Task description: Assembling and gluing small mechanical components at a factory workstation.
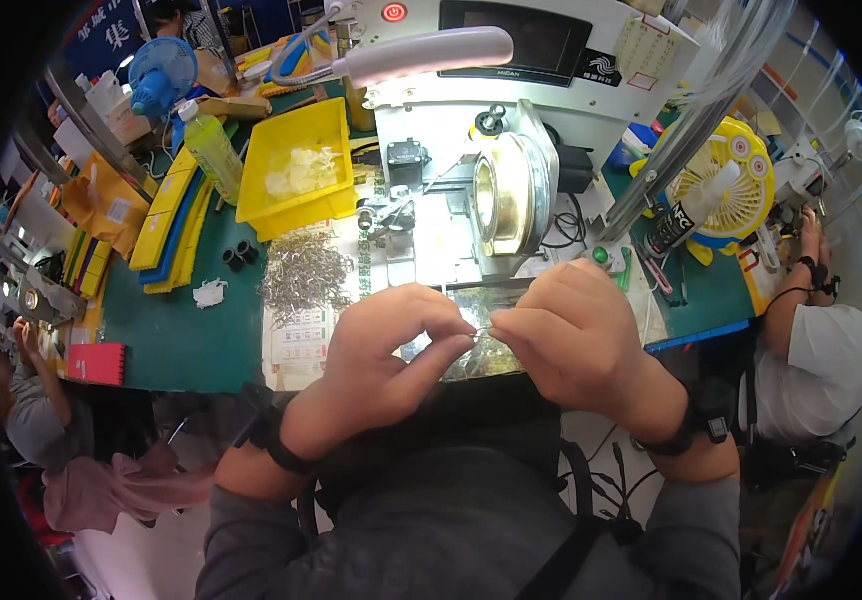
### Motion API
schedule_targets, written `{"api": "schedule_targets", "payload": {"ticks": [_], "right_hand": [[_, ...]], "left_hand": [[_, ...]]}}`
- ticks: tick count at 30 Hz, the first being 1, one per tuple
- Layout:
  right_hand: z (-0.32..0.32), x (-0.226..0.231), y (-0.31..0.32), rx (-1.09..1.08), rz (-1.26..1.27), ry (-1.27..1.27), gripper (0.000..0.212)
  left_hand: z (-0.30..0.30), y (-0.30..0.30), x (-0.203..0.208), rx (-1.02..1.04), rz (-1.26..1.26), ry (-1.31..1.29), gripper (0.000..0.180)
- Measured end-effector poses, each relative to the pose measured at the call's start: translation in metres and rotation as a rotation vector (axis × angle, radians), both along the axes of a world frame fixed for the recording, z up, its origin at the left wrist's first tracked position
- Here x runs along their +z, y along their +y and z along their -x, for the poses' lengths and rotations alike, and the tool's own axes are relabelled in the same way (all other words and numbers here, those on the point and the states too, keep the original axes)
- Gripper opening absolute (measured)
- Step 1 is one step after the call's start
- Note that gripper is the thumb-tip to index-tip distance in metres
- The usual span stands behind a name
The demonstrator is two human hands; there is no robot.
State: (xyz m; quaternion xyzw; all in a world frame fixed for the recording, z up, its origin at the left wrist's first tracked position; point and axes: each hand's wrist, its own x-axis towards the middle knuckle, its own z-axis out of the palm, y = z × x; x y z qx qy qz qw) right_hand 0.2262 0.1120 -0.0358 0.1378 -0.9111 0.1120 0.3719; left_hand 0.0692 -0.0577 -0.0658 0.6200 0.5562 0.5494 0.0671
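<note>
Thin metal piece (480,333), tiny and mostly hidden by fingertips, held at the centre near the front edge of the green bench (166,335). Exact shape too small to tell. Left hand (383,350): thumb and forefinger pressed together in a pinch on the left end, other fingers curled in. Right hand (579,332): thumb and forefinger likewise pinching the right end, back of the hand facing up. Just beyond both, brightly lit beneath a pale lamp (431,58): a white machine (551,95) with a gold-coloured spool (514,195) standing upright. To the left, on a printed paper sheet (291,350), a loose tangle of metal bits (306,275); behind that, a yellow tray (293,210) of pale pieces (306,172); beside the tray, a bottle of yellow-green liquid (213,155).

Could slip free from so small a grip, most likely through an uneven pull or a turn of one fingertip. Could bend under too hard a squeeze, being so thin. Could be hard to find after a drop, whether over the near edge or onto the shiny surface (494,363) under the fingers, because of the glare there. Might also catch in the tangle with a stray move of the left hand, given so much loose metal close by.
</note>
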Motion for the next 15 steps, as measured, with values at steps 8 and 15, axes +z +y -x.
{"api": "schedule_targets", "payload": {"ticks": [8, 15], "right_hand": [[-0.009, -0.004, 0.0, -0.002, -0.053, 0.002, 0.024], [-0.032, -0.002, -0.001, 0.023, 1.19, -0.632, 0.022]], "left_hand": [[-0.005, 0.004, 0.0, 0.055, -0.048, 0.144, 0.014], [-0.01, 0.007, 0.005, 0.05, -0.074, 0.292, 0.019]]}}
